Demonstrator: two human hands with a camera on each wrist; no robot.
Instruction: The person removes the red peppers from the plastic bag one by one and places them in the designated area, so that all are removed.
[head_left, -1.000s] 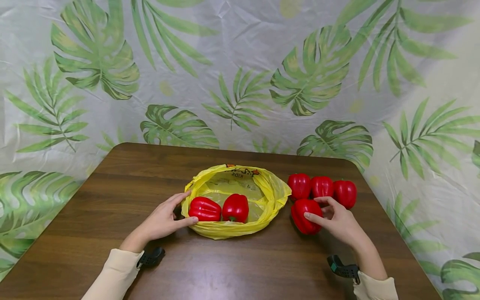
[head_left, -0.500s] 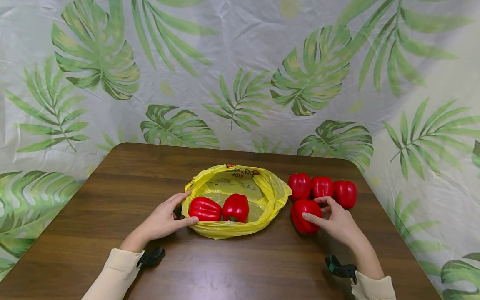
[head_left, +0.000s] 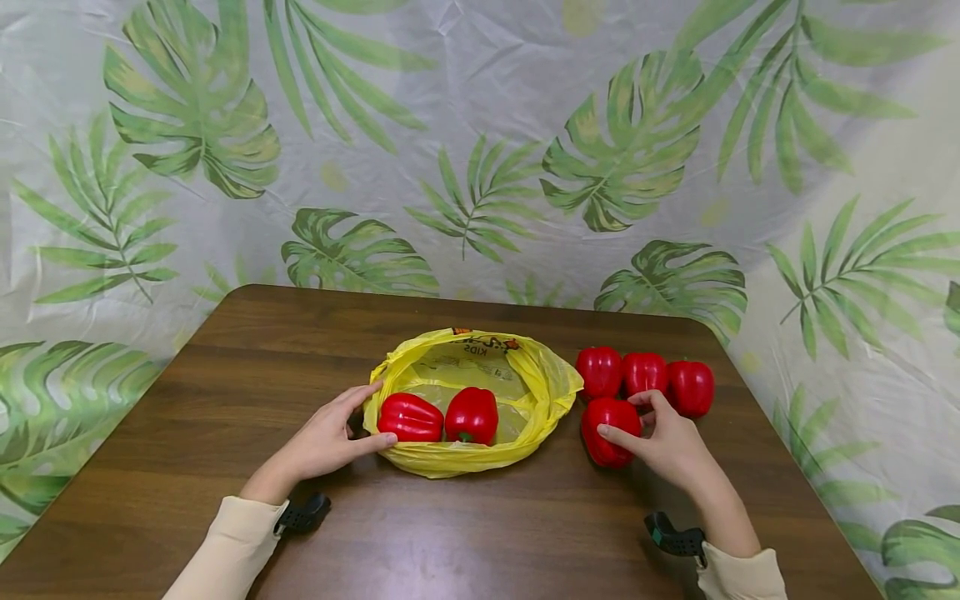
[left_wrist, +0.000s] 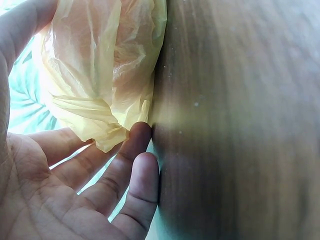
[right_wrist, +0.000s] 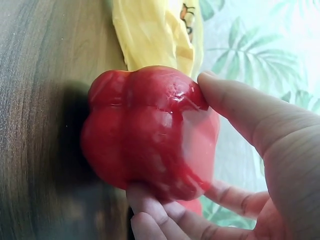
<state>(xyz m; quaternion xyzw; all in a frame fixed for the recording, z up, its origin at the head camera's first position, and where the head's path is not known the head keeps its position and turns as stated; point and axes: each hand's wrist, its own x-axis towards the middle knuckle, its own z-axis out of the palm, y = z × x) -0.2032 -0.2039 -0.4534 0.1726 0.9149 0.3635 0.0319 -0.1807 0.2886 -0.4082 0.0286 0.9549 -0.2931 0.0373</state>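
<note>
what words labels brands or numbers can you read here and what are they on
"KIDS", mirrored, on the far wall of the yellow bag
Larger dark lettering above it: too distorted to read
Small print below it: too small and blurred to read

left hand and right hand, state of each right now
Left hand: open, touching the round-mouthed yellow plastic bag.
Right hand: closed around a glossy, blocky red bell pepper.
</note>
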